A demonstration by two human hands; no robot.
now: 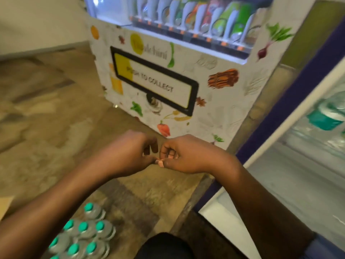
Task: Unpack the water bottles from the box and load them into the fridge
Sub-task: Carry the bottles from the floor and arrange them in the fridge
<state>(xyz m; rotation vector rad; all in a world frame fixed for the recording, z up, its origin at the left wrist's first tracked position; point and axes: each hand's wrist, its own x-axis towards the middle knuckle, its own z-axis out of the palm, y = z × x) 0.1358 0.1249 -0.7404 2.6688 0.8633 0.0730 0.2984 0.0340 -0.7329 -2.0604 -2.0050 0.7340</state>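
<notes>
Left hand (130, 152): just left of centre, forearm rising from 8 o'clock, wrist bent, knuckles up, fingers curled inward towards the other hand.
Right hand (188, 155): just right of centre, forearm coming from 4 o'clock, fingers folded under, thumb pointing at the left hand.
Contact: the two hands meet at their fingertips, above the floor (46, 109).
Grip, left: clenched into a loose curl. A small pale pink speck shows where the thumbs meet, and whether it is a nail or something pinched cannot be told.
Grip, right: curled the same way, and whether it holds anything cannot be told.
Water bottles (84, 234): at 7 o'clock, a tight upright cluster on the floor with teal caps, below the left forearm and touched by neither hand.
Cardboard flap (5, 204): at 8 o'clock on the frame's edge, beside the bottles.
Fridge (298, 184): at 3 to 4 o'clock, open, with a white interior and a purple edge.
Bottle in fridge (324, 118): at 3 o'clock, clear with a teal label, blurred.
Vending machine (214, 90): at 12 o'clock, white, printed with vegetables and spices, with a row of snack packets (196, 17) behind glass at the top.
Collection flap (153, 81): black-framed and reads "PUSH TO COLLECT".
Brand: a word above the flap is too blurred to read in full.
</notes>
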